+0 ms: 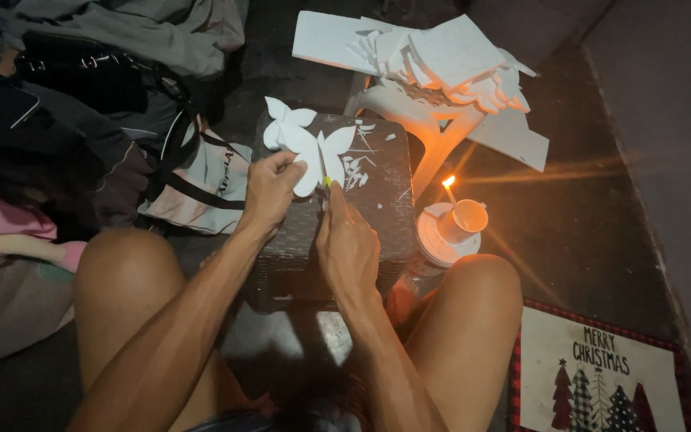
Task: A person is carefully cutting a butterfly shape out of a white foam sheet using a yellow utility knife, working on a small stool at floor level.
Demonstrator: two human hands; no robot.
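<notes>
Your left hand (272, 188) pinches the white butterfly cutout (305, 144), flat on the dark woven box (377, 200) between your knees. Your right hand (345, 244) is closed on a thin yellow-tipped cutting tool (327, 182), tip at the wing edge. Judged progress: outline largely cut, trimming remains. At 1 o'clock, foam offcuts (433, 56) pile on a white stool (417, 112). At 3 o'clock, a lit candle (448, 188) stands beside a cup (469, 216), close to your right elbow
</notes>
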